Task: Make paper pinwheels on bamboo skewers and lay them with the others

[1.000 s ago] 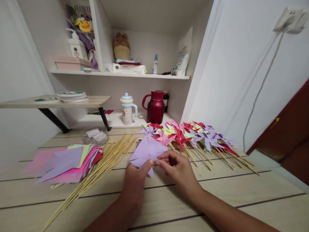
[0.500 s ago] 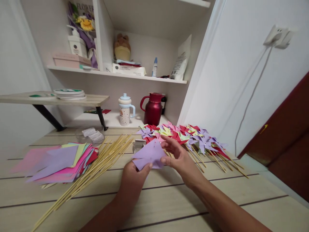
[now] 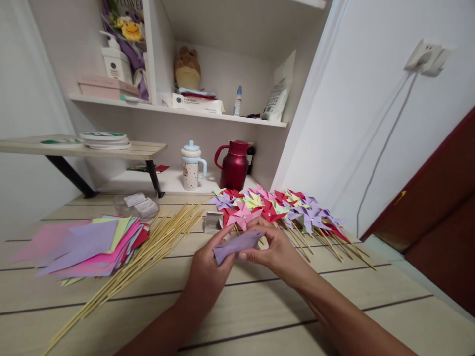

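A piece of purple paper is held between both hands above the table, tilted so that it looks narrow. My left hand is closed on its left end, thumb in front. The fingers of my right hand pinch its right side, thumb below and fingers behind. Just beyond the hands lie several paper pinwheels on sticks, in pink, red, purple and pale green. A small clear box stands behind my left hand.
On the left are a stack of coloured paper sheets and a bundle of thin wooden sticks. Behind them sits a clear container with white packets. A cup and a red jug stand at the back, near a raised shelf.
The purple paper has tipped from facing me to nearly edge-on. My left fingers have come up behind it, and my right fingers have closed in on its right side.
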Demonstrator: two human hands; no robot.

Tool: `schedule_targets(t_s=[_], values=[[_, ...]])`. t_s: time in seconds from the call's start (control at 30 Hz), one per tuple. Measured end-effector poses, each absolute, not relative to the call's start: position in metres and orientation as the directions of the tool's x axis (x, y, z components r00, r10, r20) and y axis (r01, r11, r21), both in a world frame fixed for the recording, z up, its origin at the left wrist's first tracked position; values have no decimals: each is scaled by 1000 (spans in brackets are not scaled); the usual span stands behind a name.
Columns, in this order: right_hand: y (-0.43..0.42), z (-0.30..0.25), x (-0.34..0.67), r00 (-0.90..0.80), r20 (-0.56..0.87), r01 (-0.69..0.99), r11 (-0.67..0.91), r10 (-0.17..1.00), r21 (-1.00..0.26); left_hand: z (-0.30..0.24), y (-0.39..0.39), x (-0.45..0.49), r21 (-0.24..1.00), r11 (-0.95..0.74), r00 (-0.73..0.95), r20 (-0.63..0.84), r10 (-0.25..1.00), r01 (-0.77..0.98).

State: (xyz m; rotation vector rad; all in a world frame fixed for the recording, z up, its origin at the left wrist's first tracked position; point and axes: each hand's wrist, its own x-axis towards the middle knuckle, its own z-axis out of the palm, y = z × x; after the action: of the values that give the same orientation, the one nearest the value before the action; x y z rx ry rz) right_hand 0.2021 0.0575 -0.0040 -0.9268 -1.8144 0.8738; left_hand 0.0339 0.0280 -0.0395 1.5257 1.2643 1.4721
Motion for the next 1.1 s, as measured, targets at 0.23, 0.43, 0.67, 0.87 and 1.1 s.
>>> schedule_targets(t_s=[0.23,0.43,0.67,0.87,1.1], values=[[60,-15,199,-260,320,136,363,911,-922,-57,32,33,909,-371,-105,394,913,190],[64,-24,194,-54,35,-332,15,998,-943,-63,41,35,926,-377,-232,370,900,12],[61,-25,185,-24,-20,-642,-31,1000,-766,-55,36,33,987,-71,-83,60,995,-143],[46,-29,172,-143,19,-637,-78,990,-767,-31,16,43,977,-30,90,51,995,-213],[45,-29,170,-163,-11,-632,-113,987,-767,-28,16,42,985,-17,135,40,990,-171]])
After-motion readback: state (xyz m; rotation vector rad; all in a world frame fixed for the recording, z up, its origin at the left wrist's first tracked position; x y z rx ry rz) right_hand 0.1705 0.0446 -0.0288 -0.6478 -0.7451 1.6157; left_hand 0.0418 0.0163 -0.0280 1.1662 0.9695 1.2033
